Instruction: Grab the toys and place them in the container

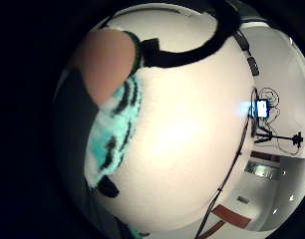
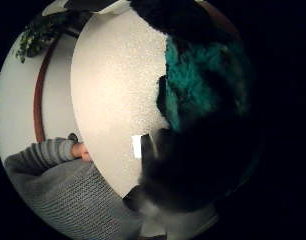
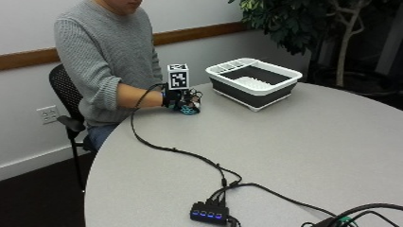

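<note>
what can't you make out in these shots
- Toy: in the outside view the gloved right hand covers most of it, so only a teal bit shows. Its shape is unclear.
- Toy in the thumb side palm view: so close to the palm that only teal and black fur shows.
- Container: its inside is partly hidden by its near wall; any toys in it can't be seen.
- Bare hand: mostly hidden behind the table edge.

Your gloved right hand [image 3: 179, 101] hovers low above the table, forearm stretched forward, fingers curled around a teal plush toy [image 3: 188, 109].
</note>
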